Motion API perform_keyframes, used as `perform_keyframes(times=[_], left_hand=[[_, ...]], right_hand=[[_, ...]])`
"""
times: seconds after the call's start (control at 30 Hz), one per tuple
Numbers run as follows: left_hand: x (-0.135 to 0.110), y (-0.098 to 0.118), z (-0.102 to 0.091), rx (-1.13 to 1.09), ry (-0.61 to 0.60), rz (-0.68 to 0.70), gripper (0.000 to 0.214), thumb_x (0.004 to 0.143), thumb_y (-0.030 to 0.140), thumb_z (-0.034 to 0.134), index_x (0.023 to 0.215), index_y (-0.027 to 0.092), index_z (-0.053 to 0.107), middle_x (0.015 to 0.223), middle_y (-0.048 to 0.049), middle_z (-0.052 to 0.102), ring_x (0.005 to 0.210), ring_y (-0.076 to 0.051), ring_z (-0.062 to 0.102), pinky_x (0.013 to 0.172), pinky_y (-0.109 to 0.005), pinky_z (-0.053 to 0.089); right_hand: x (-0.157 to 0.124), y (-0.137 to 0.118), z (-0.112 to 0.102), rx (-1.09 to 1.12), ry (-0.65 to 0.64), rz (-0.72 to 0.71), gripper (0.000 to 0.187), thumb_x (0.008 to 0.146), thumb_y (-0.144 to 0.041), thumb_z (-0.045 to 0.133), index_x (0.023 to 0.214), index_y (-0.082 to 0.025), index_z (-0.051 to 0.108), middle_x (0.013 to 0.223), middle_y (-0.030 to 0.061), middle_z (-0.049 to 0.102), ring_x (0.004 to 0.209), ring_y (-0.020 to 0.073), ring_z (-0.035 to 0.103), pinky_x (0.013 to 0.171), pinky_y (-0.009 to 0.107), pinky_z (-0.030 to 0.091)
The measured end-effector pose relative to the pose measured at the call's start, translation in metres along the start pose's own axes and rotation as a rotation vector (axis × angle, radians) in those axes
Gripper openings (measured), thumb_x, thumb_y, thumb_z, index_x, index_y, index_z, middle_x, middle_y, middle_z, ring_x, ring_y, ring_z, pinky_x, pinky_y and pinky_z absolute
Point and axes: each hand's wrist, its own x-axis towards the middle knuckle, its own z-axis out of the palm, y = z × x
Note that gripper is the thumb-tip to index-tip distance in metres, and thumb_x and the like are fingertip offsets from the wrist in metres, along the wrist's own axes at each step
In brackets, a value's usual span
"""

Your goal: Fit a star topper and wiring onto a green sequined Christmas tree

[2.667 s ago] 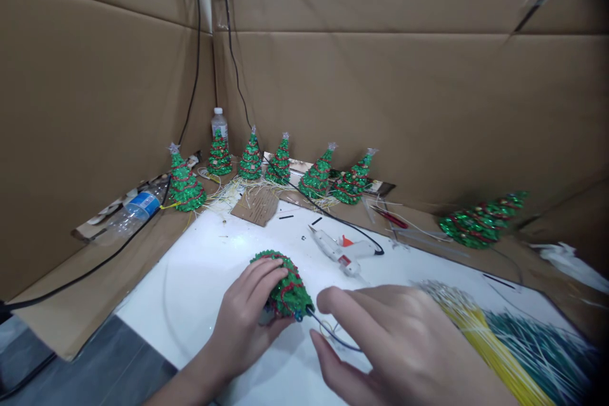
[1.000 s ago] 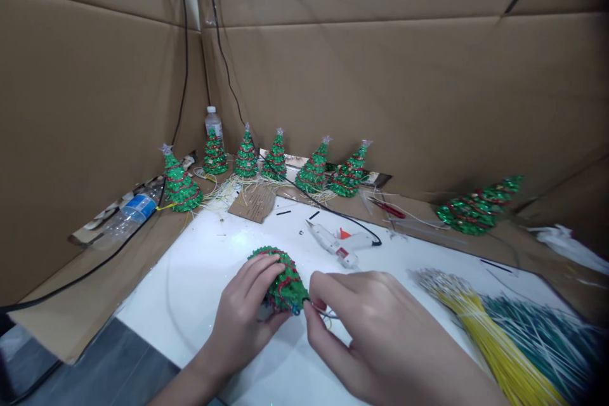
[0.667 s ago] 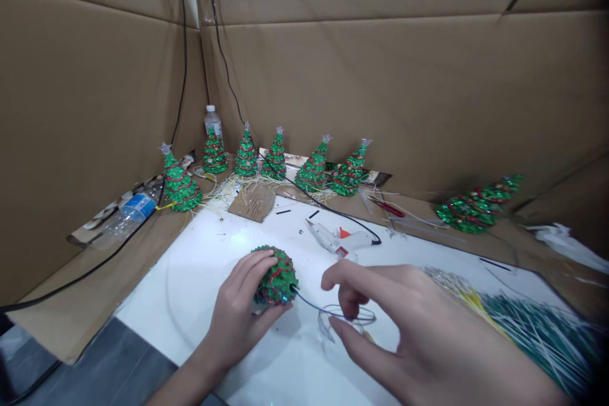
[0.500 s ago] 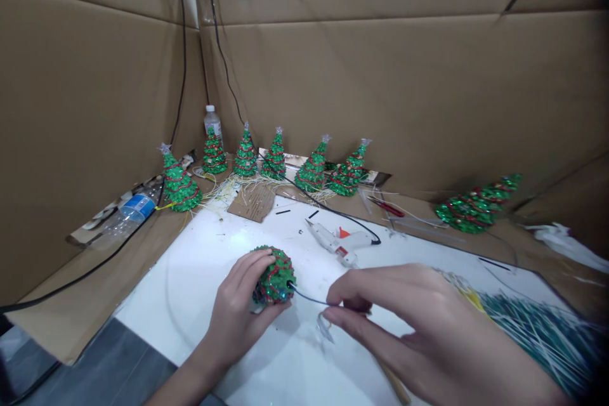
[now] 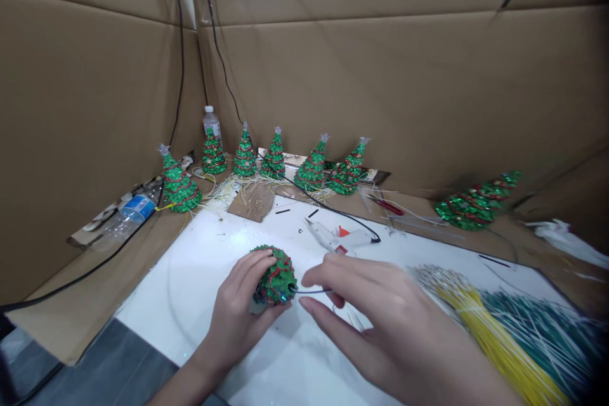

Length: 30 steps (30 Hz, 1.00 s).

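Note:
My left hand (image 5: 245,295) is wrapped around a small green tinsel Christmas tree (image 5: 280,276) with red garland, lying tilted with its narrow end to the right. A thin dark wire (image 5: 311,292) sticks out of a dark hole at that end. My right hand (image 5: 375,311) is just right of the tree, thumb and index finger apart above and below the wire. Whether its other fingers touch the wire is hidden. Beyond the hands lies a white glue gun (image 5: 328,238), partly covered by my right hand.
Several finished trees (image 5: 245,155) stand along the back, and another tree (image 5: 476,203) leans at the right. Bundles of yellow wires (image 5: 504,342) and green wires (image 5: 537,323) lie at right. Red-handled pliers (image 5: 387,205), a plastic bottle (image 5: 136,209) and a black cable (image 5: 328,206) are around the white board (image 5: 185,279).
My right hand has moved left toward the tree, and its thumb and index finger have spread from their pinch on the wire. The left hand still holds the tree in place.

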Motion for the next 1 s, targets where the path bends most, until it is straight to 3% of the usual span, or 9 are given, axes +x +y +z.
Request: perform_keyframes(times=[0.27, 0.47, 0.57, 0.7, 0.83, 1.0], left_hand=[[-0.002, 0.002, -0.002, 0.012, 0.001, -0.004, 0.054, 0.082, 0.025, 0.071, 0.130, 0.022, 0.047, 0.126, -0.0137, 0.062, 0.119, -0.028, 0.059, 0.099, -0.047, 0.053], [0.000, 0.002, -0.001, 0.013, 0.000, 0.009, 0.052, 0.083, 0.025, 0.069, 0.130, 0.021, 0.047, 0.128, -0.0133, 0.061, 0.120, -0.026, 0.058, 0.101, -0.043, 0.052], [0.000, 0.002, -0.001, 0.015, 0.007, 0.003, 0.053, 0.083, 0.024, 0.070, 0.130, 0.020, 0.047, 0.126, -0.0133, 0.062, 0.120, -0.026, 0.058, 0.101, -0.043, 0.052], [-0.001, 0.002, 0.000, 0.012, 0.007, -0.028, 0.055, 0.081, 0.025, 0.073, 0.129, 0.021, 0.047, 0.126, -0.0137, 0.062, 0.119, -0.027, 0.058, 0.100, -0.046, 0.052], [-0.001, 0.001, 0.000, 0.021, 0.009, -0.044, 0.058, 0.078, 0.027, 0.076, 0.129, 0.022, 0.047, 0.126, -0.0137, 0.062, 0.118, -0.028, 0.059, 0.098, -0.048, 0.053], [0.000, 0.000, 0.000, 0.022, 0.021, -0.039, 0.059, 0.078, 0.025, 0.076, 0.130, 0.022, 0.047, 0.125, -0.0129, 0.063, 0.117, -0.028, 0.060, 0.098, -0.048, 0.054]], right_hand=[[-0.002, -0.001, -0.008, 0.063, 0.053, -0.011, 0.018, 0.088, -0.007, 0.049, 0.094, -0.023, 0.052, 0.080, -0.0029, 0.065, 0.064, 0.0089, 0.058, 0.059, 0.019, 0.043], [0.001, 0.001, 0.008, 0.062, -0.049, -0.016, 0.016, 0.089, -0.006, 0.045, 0.090, -0.020, 0.052, 0.079, -0.0011, 0.064, 0.068, 0.0114, 0.059, 0.061, 0.022, 0.044], [0.002, 0.005, 0.006, 0.089, -0.110, 0.066, 0.008, 0.088, -0.013, 0.054, 0.092, -0.020, 0.054, 0.079, -0.0023, 0.064, 0.068, 0.0112, 0.060, 0.059, 0.022, 0.044], [-0.002, 0.017, -0.006, 0.050, -0.180, 0.210, 0.021, 0.082, -0.017, 0.063, 0.102, -0.023, 0.058, 0.080, -0.0035, 0.068, 0.072, 0.0131, 0.063, 0.062, 0.024, 0.047], [0.001, 0.026, -0.013, 0.176, -0.205, 0.247, 0.010, 0.084, -0.014, 0.059, 0.085, -0.022, 0.065, 0.075, -0.0029, 0.070, 0.066, 0.0106, 0.064, 0.062, 0.021, 0.048], [0.010, 0.023, -0.014, 0.394, -0.096, 0.269, 0.009, 0.082, -0.022, 0.066, 0.074, -0.020, 0.068, 0.065, -0.0024, 0.069, 0.057, 0.0089, 0.061, 0.055, 0.018, 0.048]])
